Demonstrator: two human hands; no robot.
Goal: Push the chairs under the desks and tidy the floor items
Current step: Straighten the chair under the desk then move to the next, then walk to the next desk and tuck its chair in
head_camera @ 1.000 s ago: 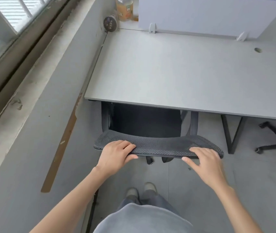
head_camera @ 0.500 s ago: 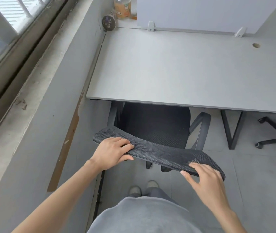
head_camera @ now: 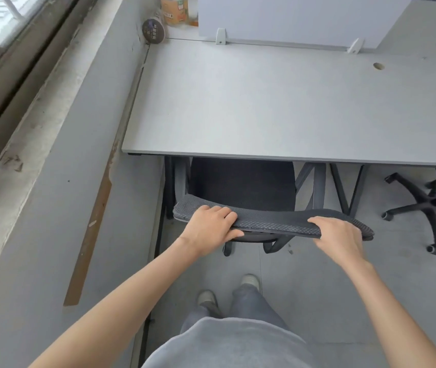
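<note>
Chair [head_camera: 243, 187] under desk [head_camera: 278, 107], second chair [head_camera: 429, 203] to its right, bottle [head_camera: 177, 9] at desk's far-left corner

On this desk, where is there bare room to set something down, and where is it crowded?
Nearly the whole desk top is bare, from its front edge back to the divider panel, and right to the cable hole. Only the far left corner is crowded: a jar and a dark round lid. Both hands grip the chair back.

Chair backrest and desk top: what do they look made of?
The chair backrest looks like black woven mesh over a dark rigid frame: a fine grid texture shows along its top edge, which the left hand and right hand grip. The desk top looks like matte pale grey laminate board, flat with a thin square edge; its core cannot be seen.
</note>
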